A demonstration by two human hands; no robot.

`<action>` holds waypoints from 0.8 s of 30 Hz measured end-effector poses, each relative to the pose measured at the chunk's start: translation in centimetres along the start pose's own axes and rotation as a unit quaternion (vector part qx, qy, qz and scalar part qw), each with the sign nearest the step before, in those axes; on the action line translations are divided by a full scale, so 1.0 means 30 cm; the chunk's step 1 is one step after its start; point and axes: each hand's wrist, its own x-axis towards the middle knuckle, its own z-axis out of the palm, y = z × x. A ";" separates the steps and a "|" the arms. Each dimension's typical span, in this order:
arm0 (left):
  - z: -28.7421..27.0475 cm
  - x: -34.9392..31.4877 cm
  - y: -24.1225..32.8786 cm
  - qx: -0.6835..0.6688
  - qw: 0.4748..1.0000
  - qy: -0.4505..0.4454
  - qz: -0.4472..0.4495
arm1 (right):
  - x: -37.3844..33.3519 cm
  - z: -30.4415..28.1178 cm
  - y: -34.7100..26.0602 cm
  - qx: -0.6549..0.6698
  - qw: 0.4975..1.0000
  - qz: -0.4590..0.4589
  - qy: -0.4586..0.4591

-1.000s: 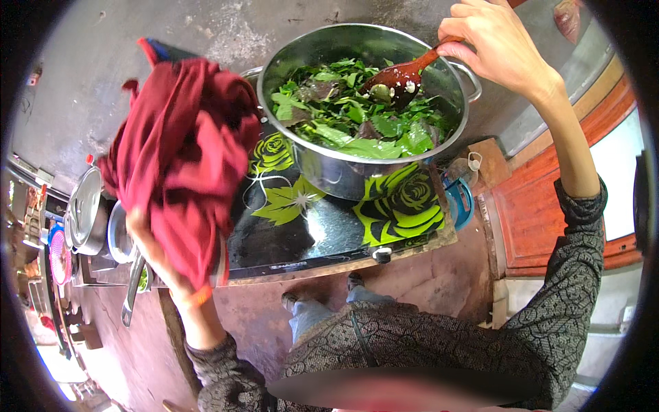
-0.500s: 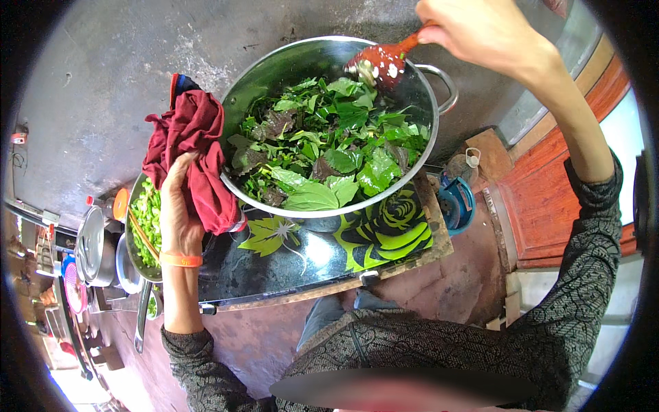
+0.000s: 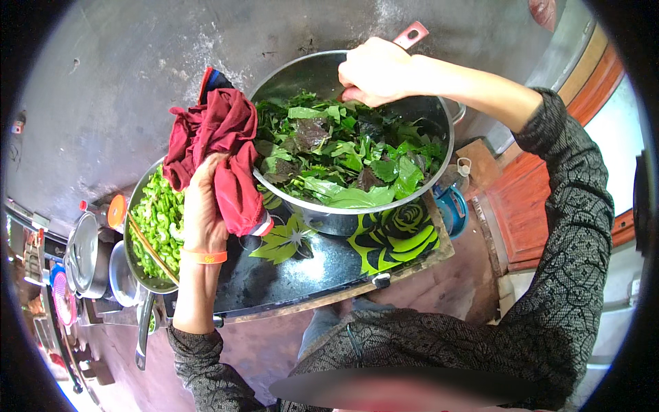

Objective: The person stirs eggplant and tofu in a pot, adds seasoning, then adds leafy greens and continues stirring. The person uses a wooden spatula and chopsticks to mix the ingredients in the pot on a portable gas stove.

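A large metal pot (image 3: 329,208) full of leafy greens (image 3: 364,154) stands on a black glass-topped stove (image 3: 237,281) with a green flower pattern. My left hand (image 3: 204,196) is closed on a dark red cloth (image 3: 216,123) bunched at the pot's left rim; the cloth hides what lies under it. Over the far part of the pot, my right hand (image 3: 376,74) grips a reddish cooking spoon (image 3: 412,34). Only the handle end shows above the fist, while its bowl is hidden by the hand and leaves.
Left of the pot sits a frying pan (image 3: 143,329) of chopped green vegetables (image 3: 154,216), with chopsticks (image 3: 152,247) across it. Beyond it stand a lidded metal pot (image 3: 84,254) and an orange-topped container (image 3: 117,211). A blue object (image 3: 453,209) stands right of the stove, near a red wooden door (image 3: 525,213).
My right hand has moved left and down over the greens, and the spoon has gone from the pot's right side into the leaves. The leaves have shifted; the whole view has swung slightly.
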 end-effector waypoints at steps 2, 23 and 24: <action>0.009 0.000 -0.004 0.009 1.000 0.009 0.018 | -0.053 -0.048 -0.008 -0.016 1.000 -0.006 0.024; 0.046 -0.015 -0.009 0.023 0.997 0.076 0.018 | -0.340 -0.559 -0.048 0.035 0.995 -0.061 -0.070; 0.049 -0.019 -0.008 0.032 0.997 0.069 0.019 | -0.341 -0.544 -0.066 0.052 0.993 -0.073 -0.076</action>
